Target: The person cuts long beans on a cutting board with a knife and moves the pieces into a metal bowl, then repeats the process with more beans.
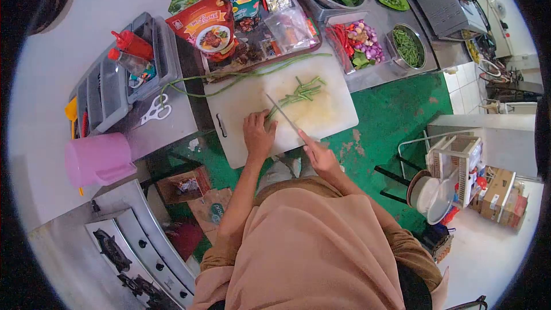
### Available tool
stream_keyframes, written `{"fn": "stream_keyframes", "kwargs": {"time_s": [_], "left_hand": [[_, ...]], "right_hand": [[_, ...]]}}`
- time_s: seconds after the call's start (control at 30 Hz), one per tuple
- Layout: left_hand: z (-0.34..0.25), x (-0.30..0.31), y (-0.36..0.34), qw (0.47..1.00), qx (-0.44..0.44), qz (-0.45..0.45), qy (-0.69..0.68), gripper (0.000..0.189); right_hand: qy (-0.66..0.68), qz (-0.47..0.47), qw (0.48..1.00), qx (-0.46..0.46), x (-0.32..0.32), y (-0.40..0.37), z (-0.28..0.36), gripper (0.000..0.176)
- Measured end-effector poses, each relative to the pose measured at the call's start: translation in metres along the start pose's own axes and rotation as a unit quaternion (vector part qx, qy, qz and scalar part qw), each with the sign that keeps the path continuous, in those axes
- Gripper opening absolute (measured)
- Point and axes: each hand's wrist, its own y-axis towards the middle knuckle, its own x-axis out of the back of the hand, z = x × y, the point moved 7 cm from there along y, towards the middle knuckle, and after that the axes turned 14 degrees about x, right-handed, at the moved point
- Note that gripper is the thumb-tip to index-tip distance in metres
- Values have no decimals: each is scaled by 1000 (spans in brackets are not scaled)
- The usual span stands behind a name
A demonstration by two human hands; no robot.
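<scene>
A white cutting board (327, 117) lies in front of me. On its left part my left hand (259, 134) is closed around the ends of some green long beans (272, 113), pressing them to the board. My right hand (322, 159) grips a knife (282, 109) by its handle, the blade slanting across the beans just beside my left fingers. Several short cut bean pieces (305, 90) lie in a loose pile beyond the blade. Long uncut beans (229, 85) stretch along the board's far edge and hang past its left side.
Behind the board, a tray (229, 72) holds seasoning packets (244, 0). To the right stand a container of shallots and chilies (363, 46) and a bowl of cut beans (407, 46). White scissors (156, 110), a pink pitcher (99, 158) and a stove (140, 252) are on the left.
</scene>
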Motion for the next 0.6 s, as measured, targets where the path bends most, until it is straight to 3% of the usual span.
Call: {"fn": "stream_keyframes", "kwargs": {"time_s": [0.13,0.6], "left_hand": [[17,-3,-5,1000,20,2,-1,32],[11,-4,2,1000,3,-26,8,14]], "right_hand": [[-54,59,997,-13,-12,-8,1,54],[-121,67,990,-4,-11,5,9,62]]}}
